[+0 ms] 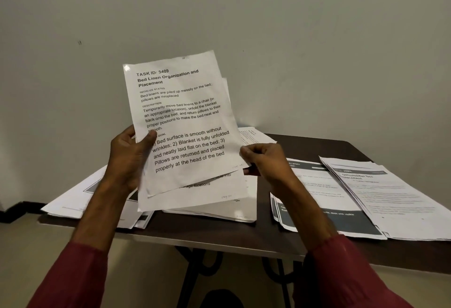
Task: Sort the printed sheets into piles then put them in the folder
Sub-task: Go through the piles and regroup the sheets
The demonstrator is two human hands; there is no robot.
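I see the left hand (127, 159) gripping a few sheets (185, 117) upright above the surface (244, 237), with the thumb on the front by the left edge and the fingers curled behind. The right hand (263, 159) pinches the front sheet's lower right corner in curled fingers (247, 152). Other piles (366, 193) lie flat below.

Dim indoor scene under soft, greenish light. The raised printed sheet (180, 117) is the brightest area. A small glare spot sits at its upper left corner, and its large text reads sharply. The wall (317, 39) behind the sheet darkens toward the frame corners. Paper piles (390, 198) to the right of the sheet look soft, their small print blurred. The worktop (207, 231) below the sheet is dark. Red sleeves (73, 278) further below lie in shadow, stretched by wide-angle distortion.
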